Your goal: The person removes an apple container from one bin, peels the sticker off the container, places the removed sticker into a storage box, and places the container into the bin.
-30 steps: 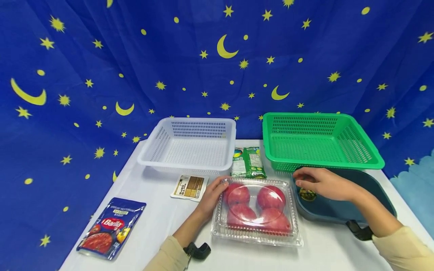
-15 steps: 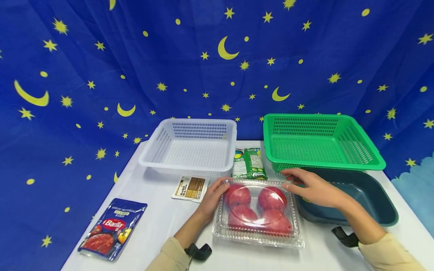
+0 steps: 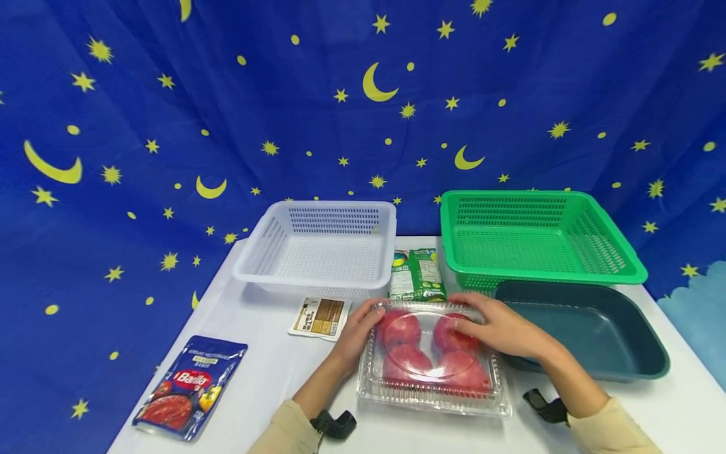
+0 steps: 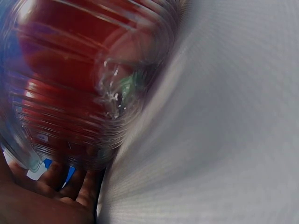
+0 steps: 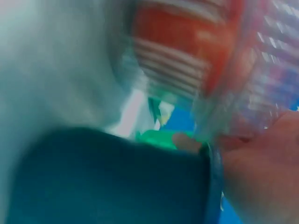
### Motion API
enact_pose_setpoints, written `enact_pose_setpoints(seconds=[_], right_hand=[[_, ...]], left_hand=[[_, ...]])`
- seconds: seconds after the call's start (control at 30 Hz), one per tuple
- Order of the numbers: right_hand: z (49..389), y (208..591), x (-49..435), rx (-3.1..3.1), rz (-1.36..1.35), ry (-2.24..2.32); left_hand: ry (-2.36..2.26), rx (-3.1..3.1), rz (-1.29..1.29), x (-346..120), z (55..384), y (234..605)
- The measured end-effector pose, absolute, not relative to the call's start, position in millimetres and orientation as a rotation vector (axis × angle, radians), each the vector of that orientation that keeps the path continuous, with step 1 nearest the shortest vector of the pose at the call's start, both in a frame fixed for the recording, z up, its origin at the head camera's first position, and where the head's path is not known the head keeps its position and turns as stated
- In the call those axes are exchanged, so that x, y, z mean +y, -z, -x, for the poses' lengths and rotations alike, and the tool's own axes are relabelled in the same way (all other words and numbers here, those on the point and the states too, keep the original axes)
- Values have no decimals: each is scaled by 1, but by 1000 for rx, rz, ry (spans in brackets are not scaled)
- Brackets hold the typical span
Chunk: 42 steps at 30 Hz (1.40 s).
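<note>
A clear plastic fruit box (image 3: 433,403) holding several round red fruits, which look like apples (image 3: 406,361), lies on the white table. My left hand (image 3: 357,328) grips its far left corner, the thumb along the lid edge; in the left wrist view, fingers (image 4: 56,175) bend around the box's end. Over the far right corner lies my right hand (image 3: 499,325), fingers stretched along the far edge and thumb above the lid. The right wrist view is blurred, with that hand (image 5: 266,158) beside the box wall.
A dark blue basin (image 3: 590,334) stands right of the box, before a green basket (image 3: 539,274). A white basket (image 3: 317,277) is at back left. A green snack packet (image 3: 418,274), a small brown-and-white packet (image 3: 321,316) and a blue Barilla pouch (image 3: 190,388) lie around.
My right hand has moved left from over the dark basin onto the far right corner of the fruit box. The left hand has stayed at its corner.
</note>
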State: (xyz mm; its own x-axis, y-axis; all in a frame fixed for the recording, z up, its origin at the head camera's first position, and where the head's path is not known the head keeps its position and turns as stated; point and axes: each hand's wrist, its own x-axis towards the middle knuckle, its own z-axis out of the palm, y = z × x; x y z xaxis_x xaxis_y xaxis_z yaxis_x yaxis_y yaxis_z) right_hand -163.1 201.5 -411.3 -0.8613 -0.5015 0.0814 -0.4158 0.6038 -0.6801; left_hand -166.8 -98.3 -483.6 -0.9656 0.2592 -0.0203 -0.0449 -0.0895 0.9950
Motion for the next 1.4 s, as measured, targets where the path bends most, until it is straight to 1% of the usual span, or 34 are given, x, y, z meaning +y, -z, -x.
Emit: enact_pose_setpoints(seconds=[0.33,0.47,0.7,0.83,1.0,1.23,1.4], right_hand=[[157,424,181,2938,573,1105],[155,426,176,2953,556,1156],[154,430,175,2966,555,1191],[154,430,177,2951,541,1210],[153,431,179,2902,486,1276],[153,430,179,2845,377,1352],[150,427,179,2682,255,1517]], left_hand=[[-2132,1976,-237,-98,169,480],[-2114,1963,-204,-102,167,475],[-2116,2058,-224,-99,152,448],[-2146,2089,-208,-98,151,447],[-2182,2079,-188,-98,152,449],[-2251,2122,-149,-99,168,483],[-2261,2120,-132,-103,170,483]])
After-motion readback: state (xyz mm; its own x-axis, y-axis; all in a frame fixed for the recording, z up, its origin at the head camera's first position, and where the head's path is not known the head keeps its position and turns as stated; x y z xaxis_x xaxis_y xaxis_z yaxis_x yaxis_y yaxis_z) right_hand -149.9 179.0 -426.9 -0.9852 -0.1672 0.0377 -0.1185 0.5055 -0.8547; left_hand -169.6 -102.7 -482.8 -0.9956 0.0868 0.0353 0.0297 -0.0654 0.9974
